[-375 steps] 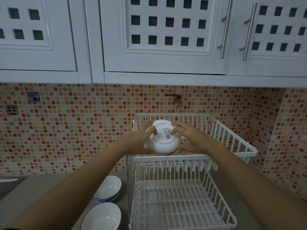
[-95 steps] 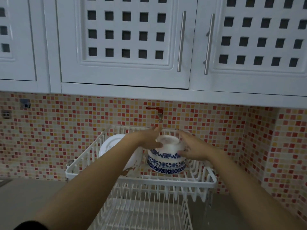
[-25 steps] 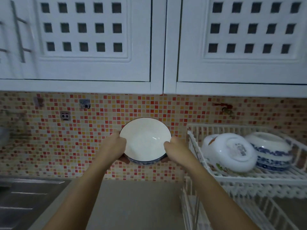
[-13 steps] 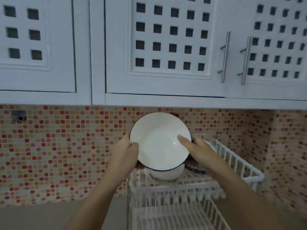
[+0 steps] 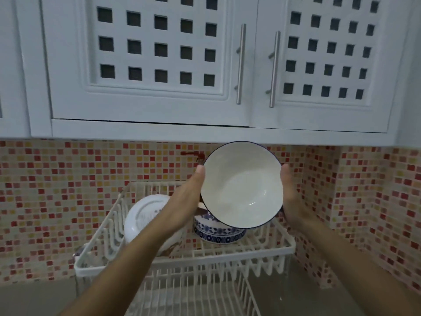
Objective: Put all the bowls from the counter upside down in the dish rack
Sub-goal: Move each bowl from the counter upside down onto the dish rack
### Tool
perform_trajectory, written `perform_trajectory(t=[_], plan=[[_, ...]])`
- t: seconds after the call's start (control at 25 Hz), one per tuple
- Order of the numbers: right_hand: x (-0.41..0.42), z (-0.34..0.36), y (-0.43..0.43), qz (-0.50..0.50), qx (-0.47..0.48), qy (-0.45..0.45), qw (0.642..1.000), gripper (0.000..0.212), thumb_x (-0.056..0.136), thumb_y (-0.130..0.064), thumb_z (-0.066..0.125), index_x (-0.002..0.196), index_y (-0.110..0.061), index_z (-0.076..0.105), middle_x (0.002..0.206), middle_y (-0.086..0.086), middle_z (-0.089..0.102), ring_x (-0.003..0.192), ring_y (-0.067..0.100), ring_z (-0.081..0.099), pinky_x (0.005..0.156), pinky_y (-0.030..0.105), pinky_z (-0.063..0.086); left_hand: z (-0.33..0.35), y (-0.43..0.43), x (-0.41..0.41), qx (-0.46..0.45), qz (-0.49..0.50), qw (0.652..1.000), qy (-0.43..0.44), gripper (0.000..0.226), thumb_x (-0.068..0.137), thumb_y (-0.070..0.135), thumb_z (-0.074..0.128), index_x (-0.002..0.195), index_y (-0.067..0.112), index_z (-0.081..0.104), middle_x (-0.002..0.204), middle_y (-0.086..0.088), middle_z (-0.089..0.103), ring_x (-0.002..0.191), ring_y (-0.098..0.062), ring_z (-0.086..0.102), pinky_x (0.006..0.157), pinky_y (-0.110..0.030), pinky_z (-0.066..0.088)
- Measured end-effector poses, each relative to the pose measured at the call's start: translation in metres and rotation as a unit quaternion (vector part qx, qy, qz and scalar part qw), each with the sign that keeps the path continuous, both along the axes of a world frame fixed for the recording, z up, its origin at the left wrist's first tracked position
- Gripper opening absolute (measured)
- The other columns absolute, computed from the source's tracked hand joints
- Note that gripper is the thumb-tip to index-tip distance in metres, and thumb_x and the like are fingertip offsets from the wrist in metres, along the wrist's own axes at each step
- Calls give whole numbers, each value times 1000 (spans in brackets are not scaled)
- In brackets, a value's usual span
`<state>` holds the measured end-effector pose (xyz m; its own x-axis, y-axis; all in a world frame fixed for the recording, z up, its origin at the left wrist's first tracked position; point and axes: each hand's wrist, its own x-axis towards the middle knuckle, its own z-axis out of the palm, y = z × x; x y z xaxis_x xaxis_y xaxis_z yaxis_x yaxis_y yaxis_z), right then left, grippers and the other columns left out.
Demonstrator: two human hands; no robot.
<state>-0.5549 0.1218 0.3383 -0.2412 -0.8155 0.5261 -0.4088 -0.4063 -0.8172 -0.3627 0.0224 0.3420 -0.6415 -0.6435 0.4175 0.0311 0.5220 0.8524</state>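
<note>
- Nearest the camera, the lower tier [image 5: 193, 293] of the dish rack is running out of the bottom edge, so whether anything is lying on it is hard to tell.
- The left hand [image 5: 184, 201] and right hand [image 5: 290, 201] are grasping the dark-rimmed bowl [image 5: 241, 185] by its opposite sides, holding it in the air above the upper tier [image 5: 282, 247], near that tier's right edge; its white inside is facing the camera.
- Judged from this, the step in hand is carrying this bowl to the rack; the next move is calling for tipping it over, mouth down, and lowering it onto free wire without knocking its neighbours.
- Just behind and below it, the blue-patterned bowl [image 5: 218, 233] is sitting upside down, its top hidden by the held bowl.
- Toward the tier's left edge, a white bowl [image 5: 143, 215] is leaning, partly covered by the left forearm.
- The counter is barely showing, so any bowls left there are out of sight.
</note>
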Motion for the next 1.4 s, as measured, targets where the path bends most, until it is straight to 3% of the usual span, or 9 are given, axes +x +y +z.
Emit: perform_trajectory(t=[0.12,0.2,0.28,0.4,0.52,0.68,0.8,1.2,1.4], plan=[[-27,4,-3,-33,-117,155,981,67,75,-84,24,119,-37,45,114,-16,56,103,-14,55,83,5,45,18,-18,-8,20,-102,992,-66,86,61,89,23,134,46,38,133,2,54,113,-18,61,96,-39,52],[-44,3,-9,-44,-187,310,931,75,86,-72,20,131,-16,45,112,5,56,102,7,58,79,19,49,25,-26,-9,-33,-165,975,-143,78,54,89,44,126,64,28,135,16,43,116,-11,54,93,-35,54],[-61,3,-20,-31,-241,440,864,77,89,-66,18,136,-7,34,114,12,48,98,23,53,74,30,48,27,-30,-13,-73,-190,959,-195,85,56,76,65,127,67,20,137,21,36,122,-9,49,96,-35,53],[-72,2,-35,-24,-306,553,775,72,89,-66,15,135,-11,22,118,11,41,105,26,47,77,32,47,24,-36,-17,-112,-183,955,-206,90,61,41,78,135,48,28,135,9,45,122,-12,53,99,-40,52],[-81,-2,-48,-6,-329,606,724,74,87,-68,20,139,-16,17,123,12,38,114,29,45,84,32,51,18,-38,-15,-213,-127,946,-208,86,58,37,84,128,41,34,130,7,47,119,-13,54,96,-41,54],[-94,-10,-59,3,-306,657,689,84,82,-62,45,139,-8,15,129,13,34,126,31,39,106,28,35,3,-41,-14,-380,-24,894,-236,87,58,50,83,126,44,27,148,13,17,135,-14,29,109,-35,42],[-101,-18,-66,8,-318,682,658,74,82,-50,62,134,-6,34,127,14,39,126,30,41,107,37,37,-21,-43,-23,-462,26,854,-237,86,62,55,76,127,37,22,156,-2,-2,144,-26,12,112,-40,38],[-104,-32,-75,22,-320,719,616,57,85,-43,58,125,-6,43,116,11,45,113,26,48,85,42,58,-53,-43,-39,-404,83,860,-301,122,63,45,81,139,47,-13,152,-3,-32,145,-29,-17,119,-50,12],[-103,-32,-76,33,-287,738,610,55,84,-44,57,123,-8,44,113,10,44,109,27,48,76,40,60,-55,-43,-34,-382,51,862,-329,118,72,47,73,139,41,-25,147,-3,-45,141,-27,-33,121,-50,3]])
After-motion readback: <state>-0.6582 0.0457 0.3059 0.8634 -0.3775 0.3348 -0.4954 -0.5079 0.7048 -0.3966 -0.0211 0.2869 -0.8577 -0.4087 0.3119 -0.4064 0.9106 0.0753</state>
